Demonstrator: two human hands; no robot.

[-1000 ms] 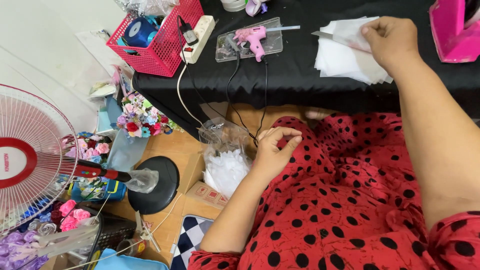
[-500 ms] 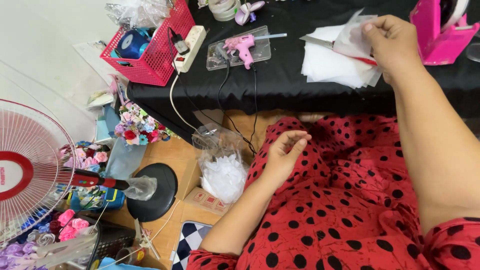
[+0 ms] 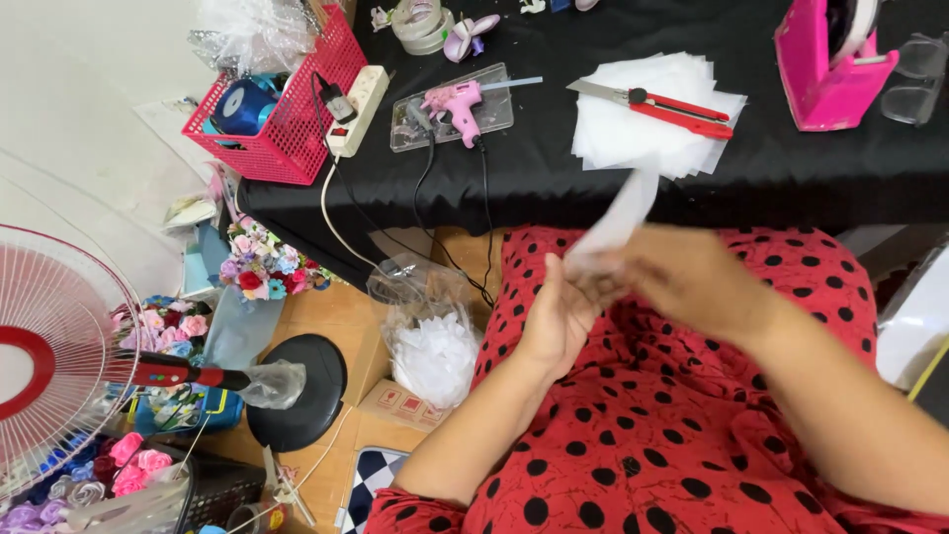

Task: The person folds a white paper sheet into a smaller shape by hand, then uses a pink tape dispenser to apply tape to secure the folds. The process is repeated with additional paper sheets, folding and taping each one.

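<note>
Single head-worn view, looks steeply down from above the lap, close to both hands at centre. Black table [image 3: 751, 178] edge spans 12 to 2 o'clock; floor and fan [image 3: 49, 366] fall at 8 o'clock.

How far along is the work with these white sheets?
One white sheet is off the stack and held between the left hand and the right hand over the lap. The stack of white sheets remains on the black table, red cutter on top.
</note>
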